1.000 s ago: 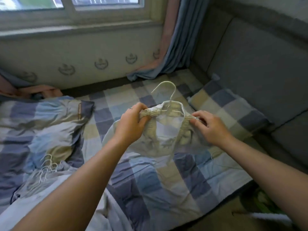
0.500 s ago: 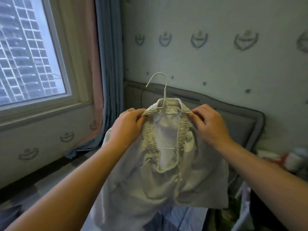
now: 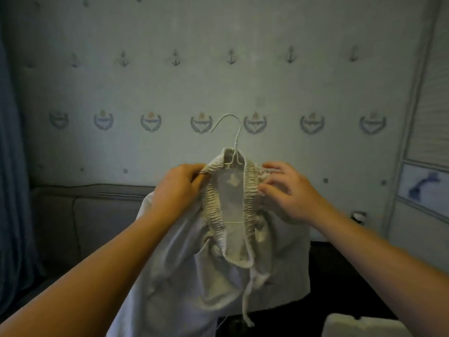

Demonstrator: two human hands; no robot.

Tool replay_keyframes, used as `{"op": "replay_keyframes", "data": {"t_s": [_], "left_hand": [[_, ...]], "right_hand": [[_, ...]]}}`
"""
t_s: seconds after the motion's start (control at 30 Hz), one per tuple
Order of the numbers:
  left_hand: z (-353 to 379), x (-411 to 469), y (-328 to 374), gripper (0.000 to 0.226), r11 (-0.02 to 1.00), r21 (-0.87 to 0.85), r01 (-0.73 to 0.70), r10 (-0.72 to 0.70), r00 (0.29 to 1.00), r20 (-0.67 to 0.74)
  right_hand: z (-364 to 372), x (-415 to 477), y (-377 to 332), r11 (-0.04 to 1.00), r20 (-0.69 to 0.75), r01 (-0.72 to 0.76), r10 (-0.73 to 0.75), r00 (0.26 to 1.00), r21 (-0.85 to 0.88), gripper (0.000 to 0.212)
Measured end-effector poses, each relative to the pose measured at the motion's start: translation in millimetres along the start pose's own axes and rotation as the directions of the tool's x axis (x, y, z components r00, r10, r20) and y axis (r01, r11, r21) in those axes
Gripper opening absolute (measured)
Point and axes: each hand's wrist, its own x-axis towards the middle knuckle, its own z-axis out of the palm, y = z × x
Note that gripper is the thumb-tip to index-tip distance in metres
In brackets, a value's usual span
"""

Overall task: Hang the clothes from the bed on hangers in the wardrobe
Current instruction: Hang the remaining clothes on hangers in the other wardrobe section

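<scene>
Pale shorts (image 3: 218, 276), hung on a wire hanger (image 3: 235, 139), were held up before the wall (image 3: 145, 81). Their waistband (image 3: 213, 207) was pinched at either side by the left hand (image 3: 179, 188) and right hand (image 3: 291, 193), both grips closed on it.

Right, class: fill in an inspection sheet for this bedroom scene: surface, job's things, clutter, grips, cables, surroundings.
surface: nothing seen
job's things: pale shorts on a white wire hanger, held up in the air
clutter: a pale thing at bottom right, unclear
grips: left hand grips the waistband; right hand pinches its other side
cables: nothing seen
surroundings: patterned wall, blue curtain, grey headboard
</scene>
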Motion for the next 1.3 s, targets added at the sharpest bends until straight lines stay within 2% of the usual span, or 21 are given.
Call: {"op": "replay_keyframes", "data": {"t_s": [0.13,0.23,0.37,0.5,0.63,0.8,1.0,1.2,1.3], "left_hand": [[54.5,35.3,83.6,0.028,0.988,-0.066,-0.138,0.137,0.99,-0.023],[94.0,60.1,151.2,0.032,0.963,-0.113,-0.246,0.243,0.969,-0.047],[143.0,92.2,238.2,0.027,0.922,-0.147,-0.358,0.351,0.933,-0.075],[183.6,119.4,321.5,0.028,0.861,-0.225,-0.456,0.443,0.89,-0.11],[222.2,136.1,400.1,0.017,0.798,-0.308,-0.519,0.511,0.852,-0.112],[269.6,154.5,489.4,0.019,0.715,-0.387,-0.582,0.583,0.802,-0.13],[324.9,152.4,584.5,0.024,0.641,-0.478,-0.6,0.639,0.763,-0.101],[369.7,153.2,673.5,0.026,0.528,-0.558,-0.641,0.737,0.672,-0.075],[391.8,159.7,716.7,0.026,0.451,-0.615,-0.647,0.781,0.619,-0.079]], "right_hand": [[-97.7,-24.7,37.6,0.985,-0.138,-0.174,0.171,0.976,-0.014,0.008],[-169.6,-40.6,64.5,0.959,-0.186,-0.273,0.255,0.949,-0.077,0.018],[-264.8,-65.4,93.5,0.895,-0.215,-0.34,0.286,0.934,-0.289,0.006],[-351.0,-95.3,113.4,0.826,-0.286,-0.398,0.301,0.91,-0.399,0.01],[-425.6,-129.7,127.1,0.748,-0.361,-0.476,0.332,0.871,-0.461,0.018],[-499.0,-174.8,123.2,0.649,-0.467,-0.581,0.367,0.805,-0.492,0.017],[-565.5,-222.8,114.2,0.447,-0.565,-0.699,0.412,0.715,-0.558,0.017],[-618.5,-257.2,104.9,0.194,-0.68,-0.788,0.412,0.606,-0.585,0.018],[-641.2,-265.4,106.9,0.119,-0.737,-0.828,0.398,0.546,-0.549,0.018]]}}
